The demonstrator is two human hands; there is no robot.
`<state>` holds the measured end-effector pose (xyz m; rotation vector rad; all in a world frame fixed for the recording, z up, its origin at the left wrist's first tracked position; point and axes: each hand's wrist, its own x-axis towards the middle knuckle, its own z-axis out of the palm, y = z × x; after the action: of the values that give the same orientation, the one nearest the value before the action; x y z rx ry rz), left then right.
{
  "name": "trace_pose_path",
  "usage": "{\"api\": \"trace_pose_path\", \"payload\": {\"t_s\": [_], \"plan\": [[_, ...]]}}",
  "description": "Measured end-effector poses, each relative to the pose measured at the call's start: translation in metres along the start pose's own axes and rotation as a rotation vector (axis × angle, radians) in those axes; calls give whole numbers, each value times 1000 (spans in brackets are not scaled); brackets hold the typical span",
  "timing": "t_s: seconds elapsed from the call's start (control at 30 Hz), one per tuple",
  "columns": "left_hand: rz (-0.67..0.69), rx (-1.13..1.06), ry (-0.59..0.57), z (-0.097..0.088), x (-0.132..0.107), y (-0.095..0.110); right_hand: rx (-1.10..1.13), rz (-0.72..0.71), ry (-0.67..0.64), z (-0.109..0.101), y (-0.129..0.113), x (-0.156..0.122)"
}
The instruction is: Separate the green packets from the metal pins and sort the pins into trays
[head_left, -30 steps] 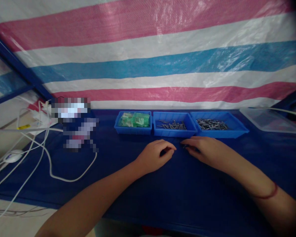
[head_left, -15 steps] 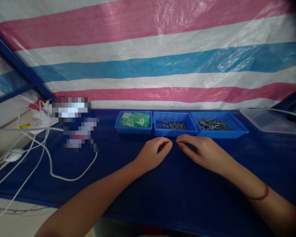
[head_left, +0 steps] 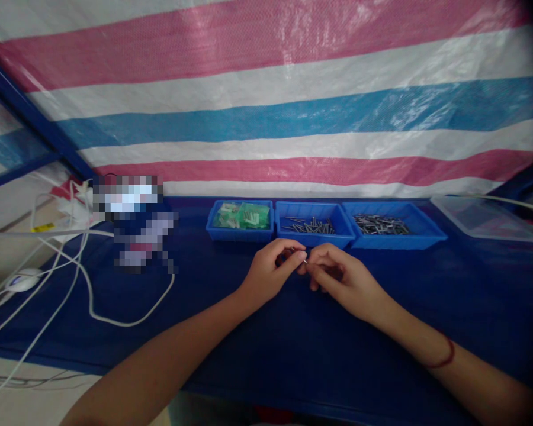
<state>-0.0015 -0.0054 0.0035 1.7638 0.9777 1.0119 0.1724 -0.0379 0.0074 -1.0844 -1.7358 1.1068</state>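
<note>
The left hand (head_left: pixel 269 269) and right hand (head_left: pixel 353 281) pinched a small metal piece (head_left: pixel 305 261) between their fingertips. Blue bins (head_left: pixel 299 238) stood just beyond.

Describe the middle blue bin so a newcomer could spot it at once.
Find the striped sheet behind the dark blue table. In the row of three at the table's back, just beyond the left hand and right hand, take the middle blue bin. Its slender metal pieces lie sparser than those in the right bin; the left bin holds green packets.
</note>
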Motion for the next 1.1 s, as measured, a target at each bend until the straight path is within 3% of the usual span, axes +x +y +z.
{"api": "trace_pose_path", "payload": {"t_s": [0.13, 0.27, 0.53, 0.83, 1.1], "plan": [[-64, -189, 7, 0, 3, -2, 132, 65, 67, 9, 3, 2], [-72, -244, -16, -1, 5, -2, 180, 90, 66, 10, 4, 4], [-76, -224, 37, 0, 5, -2, -5, 40, 35, 4, 5, 5], [-53, -116, 27, -1, 5, -3, -7, 39, 198, 0, 8, 6], [-69, -45, -35, 1, 4, -5, -178, -48, 262, -15, 1, 8]]}}
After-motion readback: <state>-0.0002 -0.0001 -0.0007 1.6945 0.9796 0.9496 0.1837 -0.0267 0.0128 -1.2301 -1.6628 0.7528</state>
